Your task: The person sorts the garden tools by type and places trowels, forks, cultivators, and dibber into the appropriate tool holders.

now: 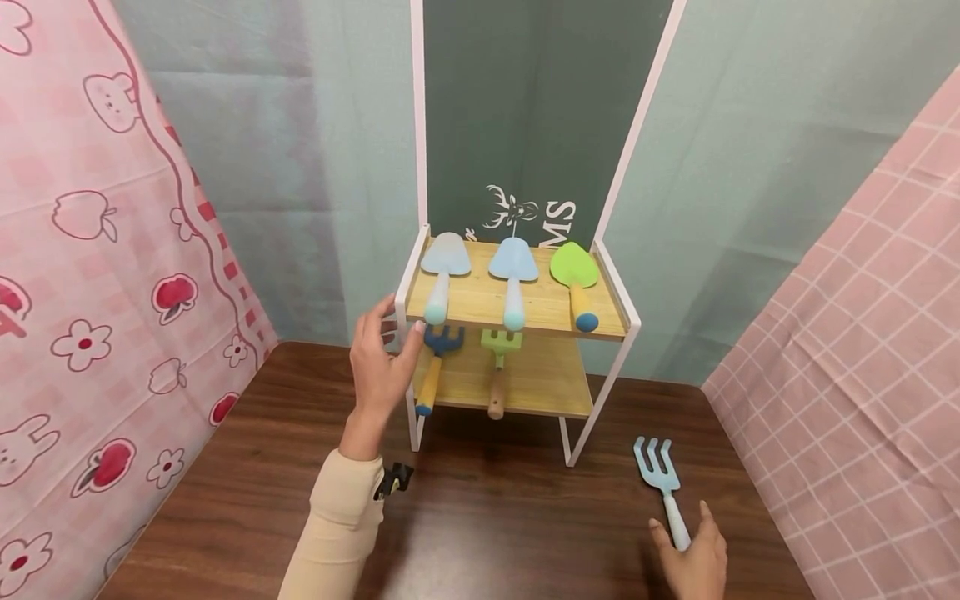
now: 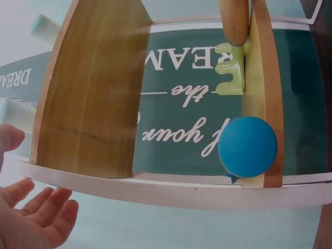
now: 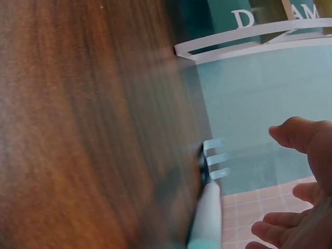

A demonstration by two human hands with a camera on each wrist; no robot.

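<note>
My left hand (image 1: 378, 358) is at the upper left corner of a two-tier shelf rack (image 1: 630, 333), thumb and fingers spread either side of its white frame (image 2: 129, 194). Whether it touches the frame I cannot tell. On the right, a light blue hand fork (image 1: 660, 475) lies on the table with its tines pointing away. My right hand (image 1: 697, 558) hovers by the fork's pale handle (image 3: 207, 212); in the right wrist view its fingers are spread and apart from it.
A white trowel (image 1: 447, 254), a blue trowel (image 1: 513, 260) and a green trowel (image 1: 574, 265) lie on the upper shelf. The lower shelf bears a dark blue fork (image 1: 442, 340) and a green rake (image 1: 501, 342). Behind stands a dark green board (image 1: 540, 100); patterned curtains flank the brown table (image 1: 480, 517).
</note>
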